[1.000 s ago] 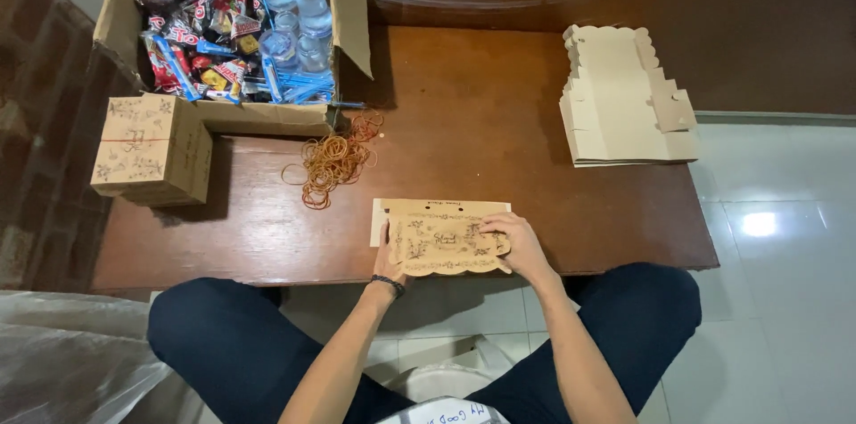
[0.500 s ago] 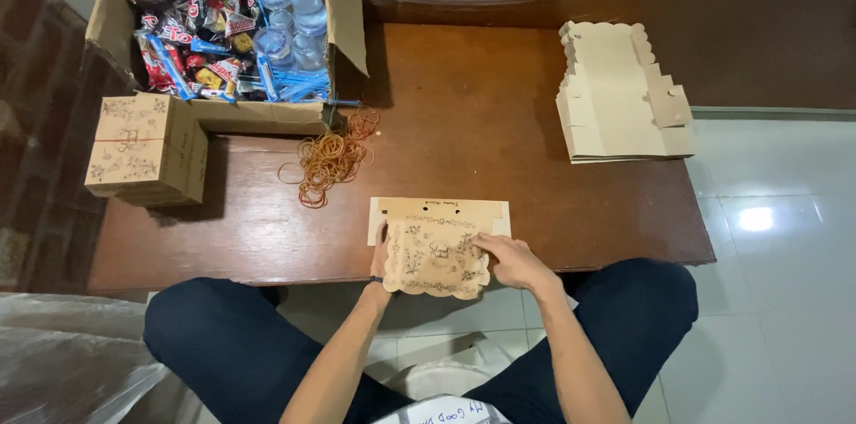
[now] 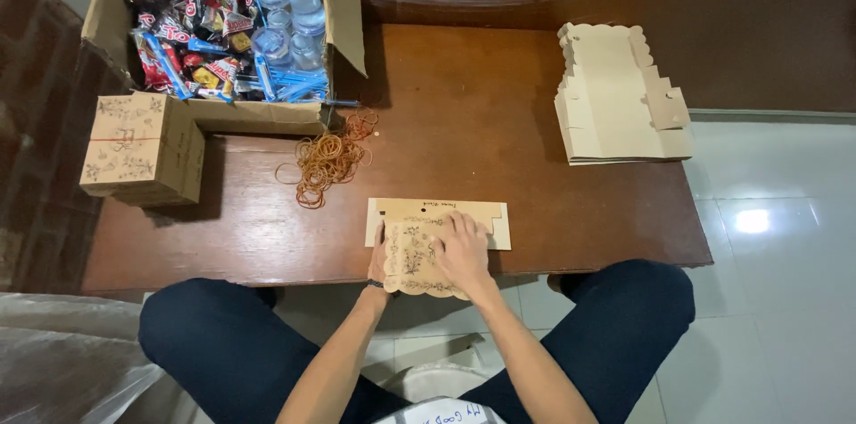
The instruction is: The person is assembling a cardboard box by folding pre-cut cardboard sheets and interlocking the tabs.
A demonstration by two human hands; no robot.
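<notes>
A seated person folds a flat cardboard blank [image 3: 437,232] at the near edge of a brown wooden surface [image 3: 499,121], seen from above. The blank, pale tan with a printed floral pattern, lies near the middle of that edge, its scalloped flap hanging just past the edge toward the person's lap. The right hand [image 3: 464,250] presses down on the blank with fingers spread flat, gripping nothing. The left hand [image 3: 378,256] rests against the blank's left side, fingers mostly hidden beneath the flap; whether they pinch the card cannot be told. A dark band circles the left wrist.

Behind the blank and to the left, a loose heap of rubber bands [image 3: 325,161] lies on the surface, well apart from the hands. At the far left corner sits a large open carton [image 3: 343,23] filled with wrapped snacks [image 3: 183,23] and water bottles [image 3: 290,5]. Just beside it, at the left edge, stand finished boxes [image 3: 143,148] of the same printed card, stacked and partly overhanging the edge. Toward the right edge, a stack of unfolded blanks [image 3: 620,98] lies flat, far from both hands.

The person's knees, in dark trousers, flank the near edge over a white tiled floor [image 3: 776,255]. A clear plastic sheet [image 3: 62,353] shows at lower left.
</notes>
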